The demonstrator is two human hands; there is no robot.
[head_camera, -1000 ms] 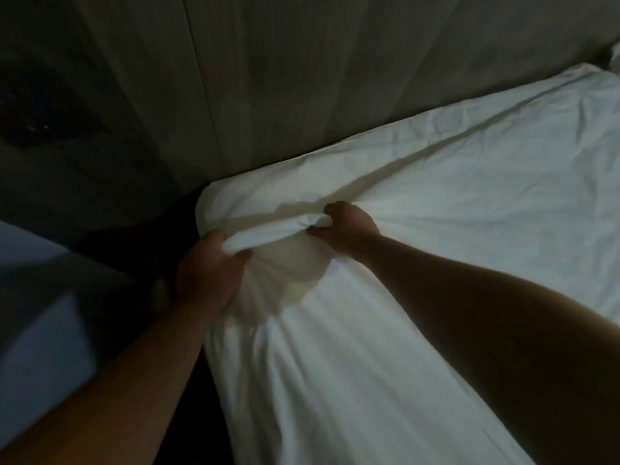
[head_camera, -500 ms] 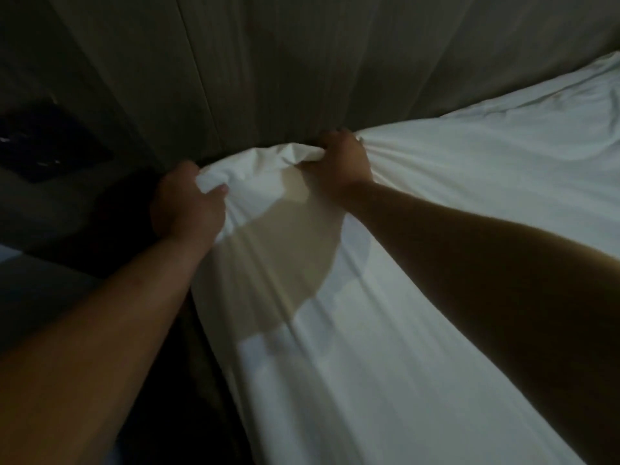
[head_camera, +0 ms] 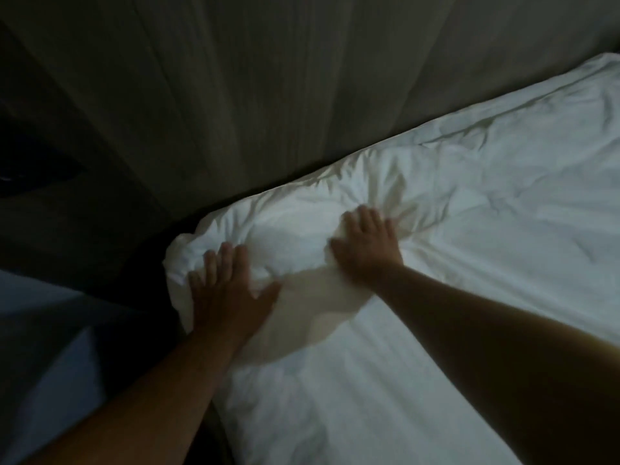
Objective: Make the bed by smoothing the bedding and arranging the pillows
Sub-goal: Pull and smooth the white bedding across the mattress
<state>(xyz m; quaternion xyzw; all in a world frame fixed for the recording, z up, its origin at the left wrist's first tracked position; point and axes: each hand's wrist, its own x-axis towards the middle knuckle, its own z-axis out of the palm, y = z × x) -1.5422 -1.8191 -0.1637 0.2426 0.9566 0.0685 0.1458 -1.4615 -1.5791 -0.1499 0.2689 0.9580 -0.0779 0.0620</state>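
A white duvet (head_camera: 469,229) covers the bed and lies crumpled along its top edge by the headboard. My left hand (head_camera: 228,290) lies flat with spread fingers on the duvet's near left corner. About a hand's width to the right, my right hand (head_camera: 367,243) presses flat on the bunched fabric. Neither hand holds anything. No pillow is in view.
A tall padded headboard (head_camera: 268,95) runs behind the bed. A dark gap (head_camera: 141,263) separates the bed's left edge from a pale surface (head_camera: 50,364) at the lower left. The room is dim.
Both hands gripped the duvet's top edge and pulled it up toward the headboard. They have let go and now press flat on it.
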